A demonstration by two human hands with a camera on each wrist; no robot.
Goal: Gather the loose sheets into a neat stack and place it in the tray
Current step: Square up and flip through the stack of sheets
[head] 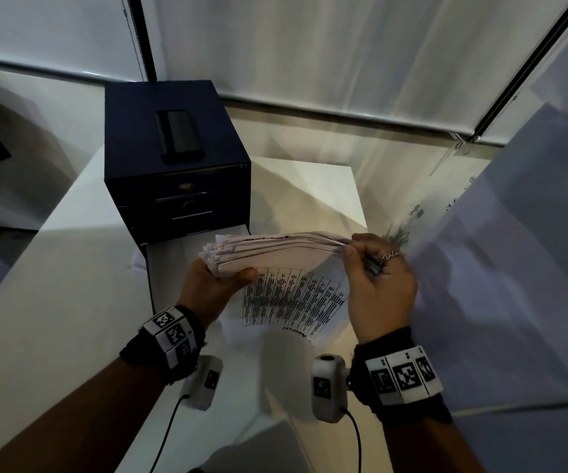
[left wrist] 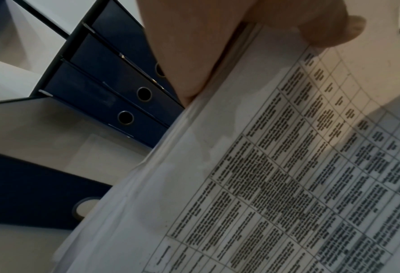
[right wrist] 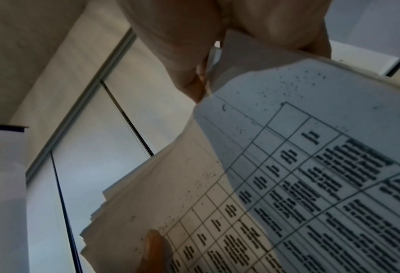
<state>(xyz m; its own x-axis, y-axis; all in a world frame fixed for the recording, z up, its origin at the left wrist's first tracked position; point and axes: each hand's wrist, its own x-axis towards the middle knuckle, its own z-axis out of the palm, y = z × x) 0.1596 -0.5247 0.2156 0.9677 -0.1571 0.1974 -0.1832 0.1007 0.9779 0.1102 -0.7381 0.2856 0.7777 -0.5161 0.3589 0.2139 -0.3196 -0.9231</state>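
Observation:
Both hands hold a thick stack of white sheets on edge, its printed table facing me. My left hand grips the stack's left end, thumb on the front page. At the right end, my right hand pinches the corner. The sheet edges are uneven at the left. The stack hangs above the pulled-out bottom drawer of a dark blue drawer unit. In the left wrist view, the stack fills the right side under my left hand, with the drawer's pale floor behind it. The right wrist view shows my right hand on the paper.
A dark phone-like object lies on top of the drawer unit, whose two upper drawers are closed. The unit stands on a white table. A pale wall panel rises close on the right, and window blinds hang behind.

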